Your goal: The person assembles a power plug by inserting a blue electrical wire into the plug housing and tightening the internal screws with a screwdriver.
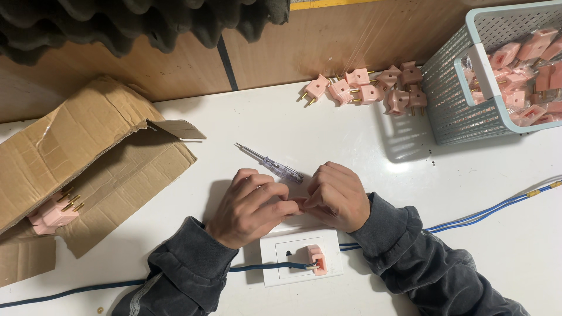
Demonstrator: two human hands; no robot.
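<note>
Hands, left hand [252, 205] and right hand [336, 196], pinch a small part together just above the wall socket [301, 257]; steady, level fingertip grip advisable there.

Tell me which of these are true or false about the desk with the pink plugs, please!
1. Both hands, left and right, meet with fingertips pinched together over the white table. True.
2. The screwdriver is held in the right hand. False: it lies on the table just beyond the hands.
3. A pink plug sits in the white socket plate below the hands. True.
4. The mesh basket is empty. False: it holds many pink plugs.
5. A cardboard box lies open on the left with a pink plug showing inside. True.
6. The loose plugs by the wall are green. False: they are pink.
</note>
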